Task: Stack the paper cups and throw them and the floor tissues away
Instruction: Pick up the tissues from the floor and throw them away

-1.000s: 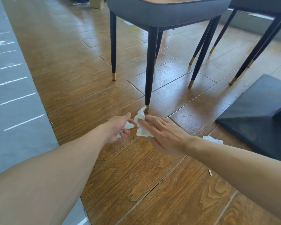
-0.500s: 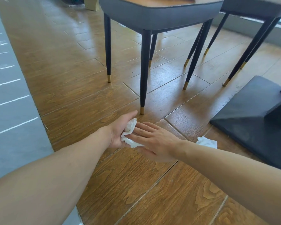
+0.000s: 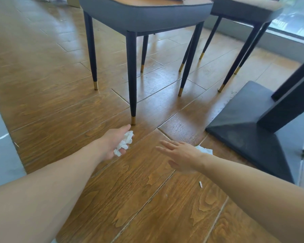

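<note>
left hand: grip closed around a crumpled wad of tissue, held just above the floor at 6 o'clock of the nearest chair leg. right hand: grip fully open, fingers spread flat, nothing held. just beyond its wrist, at 1 o'clock, a second tissue lies on the floor, partly hidden, near the dark table base. a small scrap lies at 5 o'clock of that hand (nature unclear). judgement: collection is partway; one tissue remains to gather, no cups or bin are in view, so stacking cannot be judged and disposal appears outstanding.
</note>
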